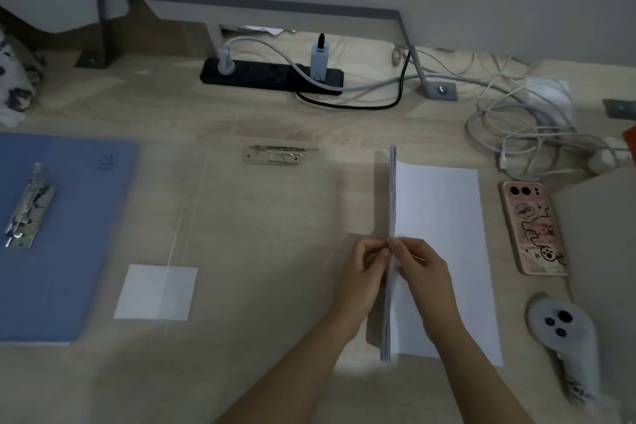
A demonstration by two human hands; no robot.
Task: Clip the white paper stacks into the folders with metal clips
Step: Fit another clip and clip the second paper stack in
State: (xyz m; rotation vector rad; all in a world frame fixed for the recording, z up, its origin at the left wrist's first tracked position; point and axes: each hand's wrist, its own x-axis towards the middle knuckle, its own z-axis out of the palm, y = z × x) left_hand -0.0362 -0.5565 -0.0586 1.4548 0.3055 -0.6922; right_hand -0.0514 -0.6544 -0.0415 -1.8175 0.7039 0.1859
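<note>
Head view: task partway at best. The white paper stack (392, 203) sits right of desk centre, stood on its long edge, not yet in any folder. One loose sheet (444, 251) lies flat just right of it. Left hand (364, 262) and right hand (423, 265) both pinch the stack's top edge, fingertips meeting. Blue folder (69, 234) is at the left desk edge with a metal clip (29, 206) on it. A white sliver shows under its near edge, so it may already be loaded. Second clip (280, 154) is far-centre, seemingly on a clear folder (261, 217). The stack looks thin and crisp, with dark lines along the page edges.
</note>
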